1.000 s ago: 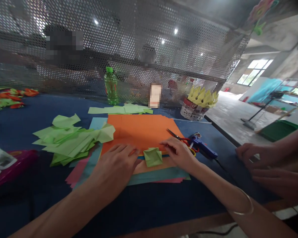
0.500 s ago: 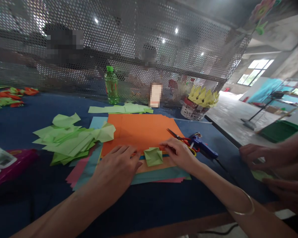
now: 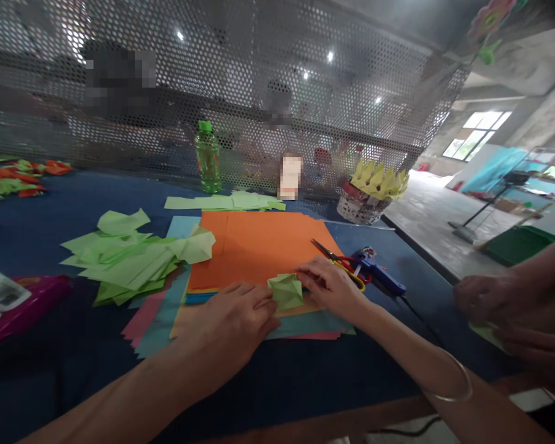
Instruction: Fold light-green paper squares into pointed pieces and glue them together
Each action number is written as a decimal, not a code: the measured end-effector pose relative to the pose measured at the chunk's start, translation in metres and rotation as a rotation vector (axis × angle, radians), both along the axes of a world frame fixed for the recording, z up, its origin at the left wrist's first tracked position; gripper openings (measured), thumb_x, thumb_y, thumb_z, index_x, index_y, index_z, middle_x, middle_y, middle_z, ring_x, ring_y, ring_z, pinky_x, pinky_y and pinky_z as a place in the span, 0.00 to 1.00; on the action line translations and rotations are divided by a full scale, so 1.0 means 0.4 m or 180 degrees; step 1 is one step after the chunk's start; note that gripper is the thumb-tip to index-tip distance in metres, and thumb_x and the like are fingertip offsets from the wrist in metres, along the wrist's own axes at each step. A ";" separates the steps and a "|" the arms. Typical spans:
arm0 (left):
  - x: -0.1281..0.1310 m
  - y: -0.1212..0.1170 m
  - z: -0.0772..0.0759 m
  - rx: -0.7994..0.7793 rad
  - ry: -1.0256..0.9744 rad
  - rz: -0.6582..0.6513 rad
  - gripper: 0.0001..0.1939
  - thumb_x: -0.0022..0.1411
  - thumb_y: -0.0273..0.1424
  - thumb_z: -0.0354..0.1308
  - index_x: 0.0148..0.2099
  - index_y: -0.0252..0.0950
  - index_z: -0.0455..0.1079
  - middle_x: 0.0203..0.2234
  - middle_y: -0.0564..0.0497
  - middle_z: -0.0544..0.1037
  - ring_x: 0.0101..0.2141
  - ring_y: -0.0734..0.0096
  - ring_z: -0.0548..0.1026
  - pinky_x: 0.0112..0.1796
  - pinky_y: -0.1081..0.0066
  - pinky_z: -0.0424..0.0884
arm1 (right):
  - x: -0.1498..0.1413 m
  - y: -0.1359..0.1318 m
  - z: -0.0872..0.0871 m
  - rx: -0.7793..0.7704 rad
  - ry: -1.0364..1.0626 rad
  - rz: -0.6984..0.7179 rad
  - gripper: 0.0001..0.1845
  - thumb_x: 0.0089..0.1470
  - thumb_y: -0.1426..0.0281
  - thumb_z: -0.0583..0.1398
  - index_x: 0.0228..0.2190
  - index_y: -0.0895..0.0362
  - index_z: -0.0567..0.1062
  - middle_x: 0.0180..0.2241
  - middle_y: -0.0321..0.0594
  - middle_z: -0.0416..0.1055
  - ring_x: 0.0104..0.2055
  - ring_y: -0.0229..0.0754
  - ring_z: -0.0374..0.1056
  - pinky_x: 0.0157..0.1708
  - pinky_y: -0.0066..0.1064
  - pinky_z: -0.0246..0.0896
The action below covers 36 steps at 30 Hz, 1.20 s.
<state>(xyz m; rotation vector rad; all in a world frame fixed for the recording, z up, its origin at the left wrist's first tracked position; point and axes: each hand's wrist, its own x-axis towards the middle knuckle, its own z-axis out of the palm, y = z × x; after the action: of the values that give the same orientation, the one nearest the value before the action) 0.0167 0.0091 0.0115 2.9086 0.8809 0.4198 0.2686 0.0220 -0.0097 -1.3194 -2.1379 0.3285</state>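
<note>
A creased square of light green paper [image 3: 285,293] lies over the front edge of a stack of coloured sheets, an orange sheet [image 3: 259,246] on top. My left hand [image 3: 240,317] is closed at the paper's left edge, with fingertips and thumb on it. At the upper right corner, my right hand [image 3: 330,285] pinches the paper between curled fingers. Left of the stack is a loose heap of green paper squares [image 3: 129,259]. Scissors [image 3: 333,254] with red and yellow handles lie just beyond my right hand, against a blue glue gun [image 3: 382,274].
A green bottle [image 3: 208,160] and green paper strips [image 3: 231,201] stand along the perforated metal screen [image 3: 240,74]. At the back right is a pot with yellow paper points [image 3: 367,194]. A magenta object [image 3: 37,302] sits left. Another person's hands [image 3: 499,302] work at right.
My left hand has moved right, onto the green paper's left edge. The right fingers have closed in on its upper right corner. The other person's hands have shifted slightly right.
</note>
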 end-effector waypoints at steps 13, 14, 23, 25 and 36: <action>0.003 -0.001 -0.007 0.0104 0.0077 0.0081 0.09 0.71 0.29 0.53 0.47 0.35 0.74 0.42 0.45 0.77 0.42 0.54 0.75 0.45 0.54 0.70 | -0.008 -0.007 0.008 -0.0121 -0.0191 -0.0021 0.15 0.60 0.74 0.63 0.48 0.54 0.79 0.40 0.42 0.71 0.45 0.46 0.69 0.46 0.38 0.63; 0.003 -0.001 -0.008 0.0153 0.0047 0.0087 0.10 0.71 0.30 0.55 0.51 0.34 0.73 0.46 0.44 0.77 0.44 0.54 0.75 0.46 0.55 0.70 | -0.008 -0.007 0.007 -0.0101 -0.0194 -0.0013 0.15 0.60 0.74 0.63 0.48 0.54 0.79 0.40 0.42 0.71 0.45 0.46 0.69 0.46 0.38 0.63; -0.005 0.014 -0.039 0.0146 0.0177 -0.0054 0.32 0.71 0.49 0.51 0.69 0.37 0.58 0.64 0.40 0.65 0.63 0.50 0.63 0.61 0.51 0.58 | -0.013 -0.007 0.002 0.0020 -0.0225 0.0044 0.14 0.60 0.73 0.63 0.48 0.55 0.79 0.40 0.42 0.71 0.45 0.45 0.69 0.45 0.37 0.64; -0.007 0.017 -0.045 0.0098 0.0133 -0.0024 0.31 0.71 0.49 0.49 0.70 0.40 0.57 0.64 0.42 0.65 0.63 0.51 0.63 0.62 0.51 0.55 | -0.014 -0.008 0.002 0.0027 -0.0231 0.0035 0.14 0.60 0.73 0.63 0.48 0.55 0.79 0.40 0.42 0.72 0.45 0.46 0.69 0.46 0.37 0.64; -0.006 0.020 -0.050 0.0222 0.0322 0.0007 0.32 0.72 0.49 0.48 0.68 0.34 0.59 0.64 0.40 0.64 0.63 0.47 0.64 0.62 0.43 0.51 | -0.004 -0.007 -0.009 0.0431 -0.0352 0.0432 0.15 0.63 0.75 0.59 0.47 0.50 0.81 0.40 0.43 0.70 0.43 0.43 0.68 0.44 0.36 0.65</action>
<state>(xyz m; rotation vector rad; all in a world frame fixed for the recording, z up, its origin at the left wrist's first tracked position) 0.0142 0.0173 -0.0086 3.0165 0.9001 0.3118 0.2670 0.0191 -0.0134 -1.1429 -2.3045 0.1648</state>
